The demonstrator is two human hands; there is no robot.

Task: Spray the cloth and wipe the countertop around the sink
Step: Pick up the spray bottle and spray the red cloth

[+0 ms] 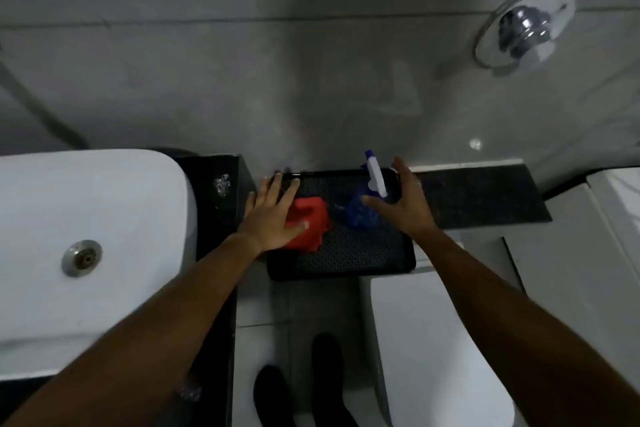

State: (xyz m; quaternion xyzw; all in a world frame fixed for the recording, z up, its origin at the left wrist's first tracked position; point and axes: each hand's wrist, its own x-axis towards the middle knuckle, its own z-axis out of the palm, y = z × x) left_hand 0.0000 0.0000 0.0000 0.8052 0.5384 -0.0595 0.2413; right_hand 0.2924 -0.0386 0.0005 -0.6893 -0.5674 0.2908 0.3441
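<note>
While the spread left hand rests on the crumpled red cloth, the right hand hovers unclenched beside the blue spray bottle on the black textured tray.

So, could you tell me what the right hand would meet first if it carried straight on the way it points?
Most likely the spray bottle: the right hand is open right beside it, fingers toward its white head. Depth is unclear, so it may already touch.

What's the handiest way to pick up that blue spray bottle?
Grip the spray bottle round its narrow neck, just below the white trigger head, coming from its right, where the open right hand is. It appears upright in the black tray, the red cloth lying left.
</note>
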